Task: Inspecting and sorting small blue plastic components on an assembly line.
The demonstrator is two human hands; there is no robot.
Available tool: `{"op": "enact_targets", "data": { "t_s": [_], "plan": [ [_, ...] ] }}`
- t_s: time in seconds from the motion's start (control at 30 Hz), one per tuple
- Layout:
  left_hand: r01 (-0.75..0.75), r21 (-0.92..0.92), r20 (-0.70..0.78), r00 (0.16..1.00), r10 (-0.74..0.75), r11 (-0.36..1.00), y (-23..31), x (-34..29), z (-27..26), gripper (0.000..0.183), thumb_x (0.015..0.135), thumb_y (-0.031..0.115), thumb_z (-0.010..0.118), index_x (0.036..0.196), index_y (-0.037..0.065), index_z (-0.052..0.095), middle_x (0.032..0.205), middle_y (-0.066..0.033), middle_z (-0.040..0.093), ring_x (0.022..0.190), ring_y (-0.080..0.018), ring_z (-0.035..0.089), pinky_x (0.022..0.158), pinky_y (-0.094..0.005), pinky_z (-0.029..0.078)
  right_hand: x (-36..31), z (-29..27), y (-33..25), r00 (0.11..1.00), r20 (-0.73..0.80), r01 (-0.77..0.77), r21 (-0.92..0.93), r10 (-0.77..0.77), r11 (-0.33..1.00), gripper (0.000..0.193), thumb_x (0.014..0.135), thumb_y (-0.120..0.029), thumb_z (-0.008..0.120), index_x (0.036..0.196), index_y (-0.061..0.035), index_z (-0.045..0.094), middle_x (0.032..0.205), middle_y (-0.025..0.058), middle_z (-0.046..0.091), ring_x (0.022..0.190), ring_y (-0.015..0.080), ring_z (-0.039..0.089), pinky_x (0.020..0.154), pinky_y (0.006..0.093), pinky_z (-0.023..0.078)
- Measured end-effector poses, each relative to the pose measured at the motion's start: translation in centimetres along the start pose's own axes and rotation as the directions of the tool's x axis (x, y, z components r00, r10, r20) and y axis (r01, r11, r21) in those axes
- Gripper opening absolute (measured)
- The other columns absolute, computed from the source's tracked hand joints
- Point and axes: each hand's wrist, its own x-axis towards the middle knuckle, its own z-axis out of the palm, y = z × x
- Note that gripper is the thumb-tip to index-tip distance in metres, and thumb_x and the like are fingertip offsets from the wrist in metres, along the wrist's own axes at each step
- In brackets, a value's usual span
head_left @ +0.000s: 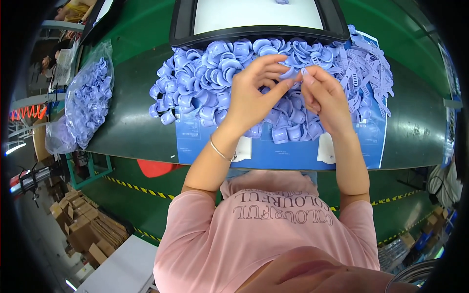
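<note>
Over the pile of curved periwinkle-blue plastic pieces [215,61], my two hands are raised close together. Between thumb and fingers, my left hand [255,93] grips one curved plastic piece [288,73]. A small end of a blue plastic part [304,71] shows at the fingertips of my right hand [326,95], which is closed in a pinch; the rest of that part is hidden. The two held parts are very near each other, and I cannot tell whether they touch. Slotted blue plastic straps [364,73] lie heaped to the right of my right hand.
A black-rimmed tray [259,33] with a white bottom stands behind the pile, one blue piece [282,2] in it. Blue printed sheet [288,158] lies under the pieces on the dark table [132,112]. At the left sits a clear bag [90,97] of blue parts. Cardboard boxes [83,224] stand lower left.
</note>
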Motion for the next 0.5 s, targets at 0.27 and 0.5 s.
{"op": "enact_targets", "data": {
  "t_s": [0.27, 0.5],
  "plan": [
    [-0.045, 0.027, -0.035, 0.998, 0.046, 0.999, -0.7, 0.1, -0.7, 0.028, 0.081, -0.001, 0.071, 0.108, 0.000, 0.064, 0.094, -0.0073, 0.068, 0.083, -0.0131, 0.066, 0.072, -0.0240, 0.054, -0.6, 0.8, -0.4, 1.000, -0.010, 0.025, -0.119, -0.026, 0.993, 0.037, 0.101, -0.030, 0.041, 0.090, -0.0003, 0.060, 0.061, -0.0012, 0.048, 0.044, 0.0039, 0.035, 0.040, 0.0201, 0.025],
    [0.025, 0.033, 0.107, 0.994, -0.028, 0.999, 0.3, -0.3, -0.2, 0.025, 0.085, -0.007, 0.065, 0.109, -0.005, 0.063, 0.103, -0.0106, 0.067, 0.094, -0.0174, 0.067, 0.084, -0.0284, 0.053, -0.5, 0.2, -0.1, 0.980, 0.188, -0.029, -0.186, 0.065, 0.982, 0.042, 0.099, -0.031, 0.040, 0.078, -0.0004, 0.059, 0.049, 0.0000, 0.042, 0.042, 0.0075, 0.036, 0.042, 0.0226, 0.028]
  ]
}}
